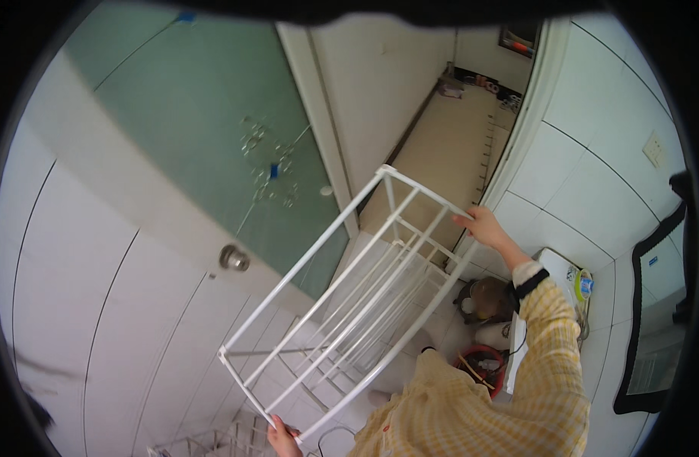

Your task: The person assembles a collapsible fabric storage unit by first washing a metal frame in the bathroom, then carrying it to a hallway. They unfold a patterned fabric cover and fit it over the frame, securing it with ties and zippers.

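Note:
A white metal rack frame [349, 297] made of thin bars is lifted in the air, tilted, in front of a door with green frosted glass. My right hand [483, 227] grips its upper right corner, arm in a yellow checked sleeve reaching up. My left hand [282, 438] holds the lower corner near the bottom edge of the picture.
A door with a round metal knob [234, 258] stands at left beside white tiled walls. Beyond the doorway lies a beige floor [448, 145]. Low at right are a red bucket [486, 365], a brown pot [486, 298] and a white appliance [559, 270]. Another wire rack [212, 442] lies below.

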Motion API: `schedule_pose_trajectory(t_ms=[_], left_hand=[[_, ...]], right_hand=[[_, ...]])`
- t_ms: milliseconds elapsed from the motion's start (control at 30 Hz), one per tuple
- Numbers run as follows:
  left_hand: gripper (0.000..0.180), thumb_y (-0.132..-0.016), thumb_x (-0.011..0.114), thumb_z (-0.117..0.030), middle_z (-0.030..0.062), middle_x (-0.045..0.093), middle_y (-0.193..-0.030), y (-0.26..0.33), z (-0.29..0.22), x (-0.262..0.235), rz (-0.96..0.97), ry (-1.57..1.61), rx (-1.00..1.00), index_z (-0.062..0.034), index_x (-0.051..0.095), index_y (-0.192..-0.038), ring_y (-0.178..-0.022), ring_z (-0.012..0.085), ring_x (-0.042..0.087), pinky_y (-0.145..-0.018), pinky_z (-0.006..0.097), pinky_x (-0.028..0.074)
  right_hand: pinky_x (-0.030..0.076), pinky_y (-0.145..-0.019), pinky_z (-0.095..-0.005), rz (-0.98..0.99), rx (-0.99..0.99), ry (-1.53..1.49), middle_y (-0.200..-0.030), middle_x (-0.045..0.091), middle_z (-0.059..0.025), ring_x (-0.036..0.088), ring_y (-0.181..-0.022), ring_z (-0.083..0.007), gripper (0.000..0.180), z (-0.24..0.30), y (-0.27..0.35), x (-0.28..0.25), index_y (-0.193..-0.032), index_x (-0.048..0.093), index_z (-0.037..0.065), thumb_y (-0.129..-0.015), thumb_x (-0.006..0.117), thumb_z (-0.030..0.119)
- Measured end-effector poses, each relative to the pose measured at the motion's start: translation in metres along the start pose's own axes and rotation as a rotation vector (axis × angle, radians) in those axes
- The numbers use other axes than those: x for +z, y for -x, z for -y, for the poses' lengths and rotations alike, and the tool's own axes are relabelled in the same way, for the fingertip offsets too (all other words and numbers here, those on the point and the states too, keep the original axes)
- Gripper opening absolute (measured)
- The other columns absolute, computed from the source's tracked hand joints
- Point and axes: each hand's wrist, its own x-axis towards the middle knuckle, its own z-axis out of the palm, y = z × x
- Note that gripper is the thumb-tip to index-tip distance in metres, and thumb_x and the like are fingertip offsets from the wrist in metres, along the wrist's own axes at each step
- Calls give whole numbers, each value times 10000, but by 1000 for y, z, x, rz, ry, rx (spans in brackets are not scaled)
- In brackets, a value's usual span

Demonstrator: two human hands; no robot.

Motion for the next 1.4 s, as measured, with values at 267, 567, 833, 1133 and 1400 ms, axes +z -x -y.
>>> schedule_pose_trajectory(t_ms=[267,567,833,1133,1400], left_hand=[[625,-911,396,-544,108,493,-620,29,-36,176,-59,-375,-11,6,553,-660,-667,156,407,-654,368,366],[374,-906,550,-389,-33,336,-520,-36,-70,376,-133,96,7,-133,372,-699,-457,75,343,-469,256,371],[330,-922,535,-346,-33,361,-502,-114,-125,530,36,104,20,-126,410,-710,-440,67,335,-475,255,384],[301,-932,515,-307,-13,382,-473,-187,-161,734,257,74,4,-99,420,-736,-400,85,419,-410,260,425],[280,-935,510,-281,-17,375,-475,-255,-200,958,596,-65,97,-72,438,-764,-390,89,406,-405,265,422]], right_hand=[[411,-557,-362,73,-111,193,-607,532,-107,522,-582,-206,523,-16,-186,-70,-745,606,-29,-778,646,491],[459,-669,-434,-134,78,408,-854,646,-173,619,-794,-335,495,-49,-384,-116,-892,667,6,-745,642,478],[498,-752,-416,-518,324,675,-973,658,-158,630,-915,-316,405,-76,-515,-160,-953,674,53,-743,625,395],[504,-715,-415,-678,562,516,-944,663,-172,642,-862,-349,308,-190,-594,-297,-941,681,60,-747,592,282],[508,-676,-418,-831,850,407,-881,667,-184,647,-814,-345,351,-297,-606,-425,-855,687,12,-684,686,319]])
